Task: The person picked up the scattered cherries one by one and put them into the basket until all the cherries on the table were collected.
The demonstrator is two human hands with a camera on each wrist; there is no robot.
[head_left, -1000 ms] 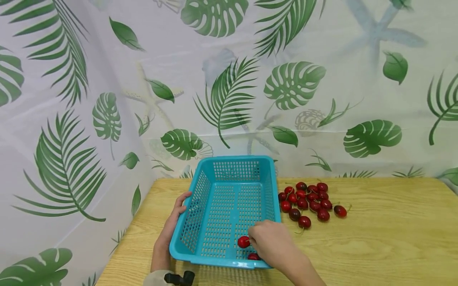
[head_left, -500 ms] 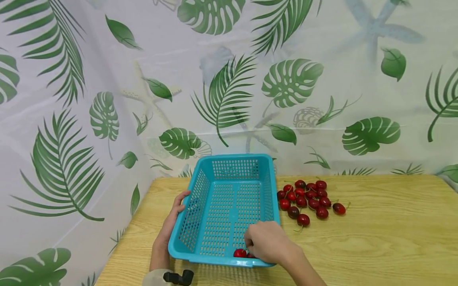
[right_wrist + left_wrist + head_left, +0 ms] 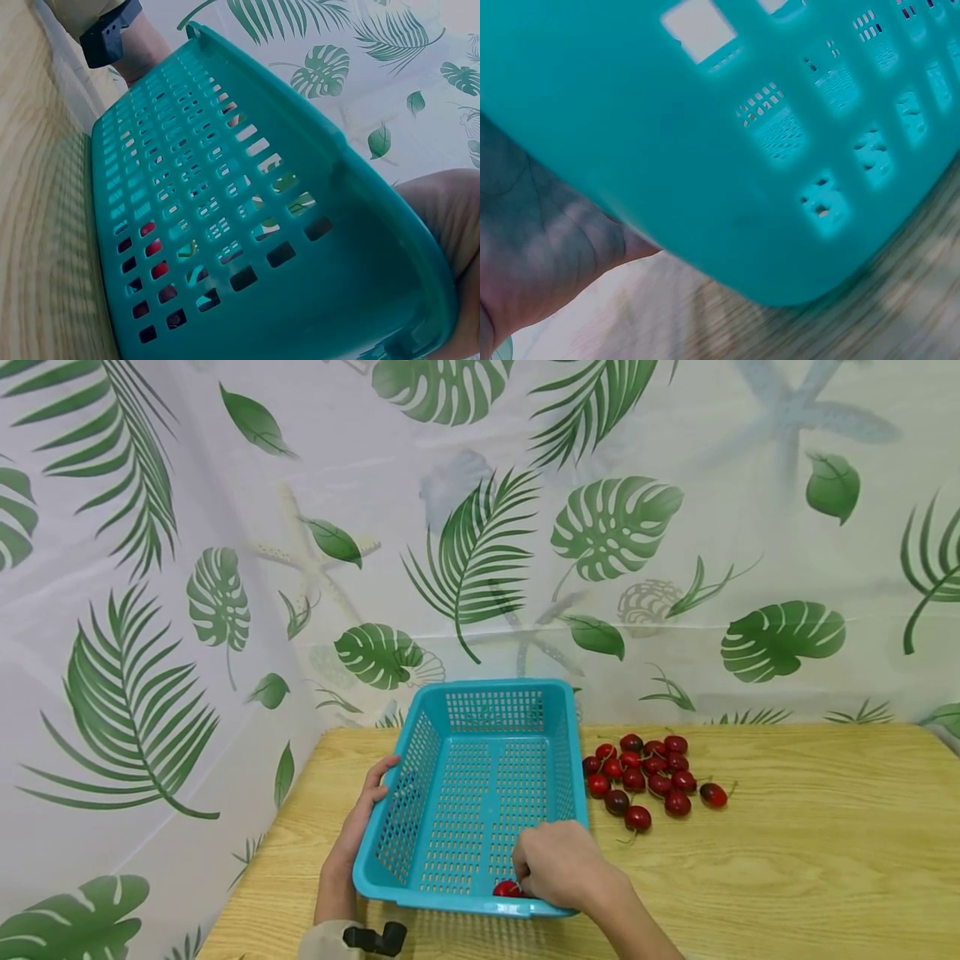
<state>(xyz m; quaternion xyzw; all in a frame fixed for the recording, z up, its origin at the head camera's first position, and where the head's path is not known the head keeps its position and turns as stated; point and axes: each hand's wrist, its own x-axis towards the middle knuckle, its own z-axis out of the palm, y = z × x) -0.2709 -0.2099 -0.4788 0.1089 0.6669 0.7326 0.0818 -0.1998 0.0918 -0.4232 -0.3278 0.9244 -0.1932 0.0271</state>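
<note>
A blue perforated plastic basket stands at the table's left part. My left hand holds its left side, with fingertips hooked over the rim. In the left wrist view the palm lies beside the basket's outer wall. My right hand reaches over the near right corner, fingers curled down inside. A red cherry lies at the near wall, at those fingers, which seem to hold it; the fingertips are hidden. Through the holes in the right wrist view, red cherries and a green stem show.
Several dark red cherries lie in a loose cluster on the wooden table, just right of the basket. One cherry sits apart on the right. A leaf-patterned sheet hangs behind and at the left.
My right hand has lowered the cherry by its stem from above the basket floor to the near wall. It has barely moved over the last half second. The left hand stays on the basket.
</note>
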